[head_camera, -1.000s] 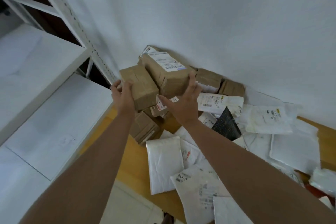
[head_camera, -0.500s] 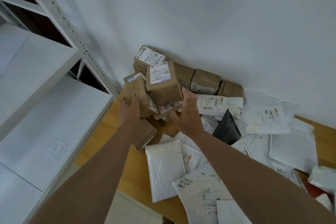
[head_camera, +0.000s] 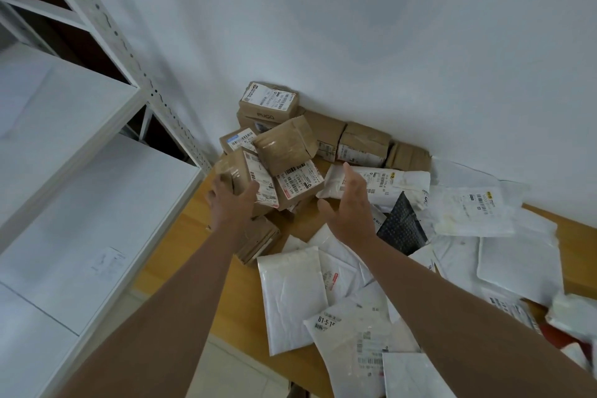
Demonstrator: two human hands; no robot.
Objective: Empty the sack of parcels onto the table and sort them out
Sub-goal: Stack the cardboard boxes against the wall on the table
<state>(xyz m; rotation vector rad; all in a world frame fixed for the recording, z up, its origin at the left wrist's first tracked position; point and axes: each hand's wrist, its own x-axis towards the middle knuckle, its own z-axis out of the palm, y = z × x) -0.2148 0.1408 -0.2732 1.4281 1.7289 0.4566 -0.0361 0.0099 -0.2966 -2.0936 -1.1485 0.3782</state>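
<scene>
Head view, the only one on offer, looks down past two bare forearms onto a wooden table [head_camera: 181,236] pushed into a white corner. No sack shows anywhere; the parcels already lie spread out, so my guess is that the emptying is done and the sorting is what's in hand.

Brown boxes [head_camera: 286,145] sit heaped at the far left against the wall, and white mailers [head_camera: 292,297] are fanned across the near and right side. The left hand [head_camera: 231,200] is at the near edge of the box heap, thumb and fingers curled against a taped brown box with a label [head_camera: 240,174], seemingly gripping it, though the fingertips are hidden behind the box. The right hand [head_camera: 349,203] hovers just beside the heap, fingers straight and spread, holding nothing, with a long white mailer [head_camera: 397,184] lying beyond it.

Next, I'd judge, that tilted pile wants steadying: the top box leans, and shifting one parcel could tip the rest.

Counting as best I can: roughly nine or ten brown boxes, some half buried; one flat cardboard packet [head_camera: 258,242] by the left wrist; one black patterned bag [head_camera: 402,223]; about ten white mailers, overlapping too much for a firm number. White metal shelving [head_camera: 97,171] stands to the left.
</scene>
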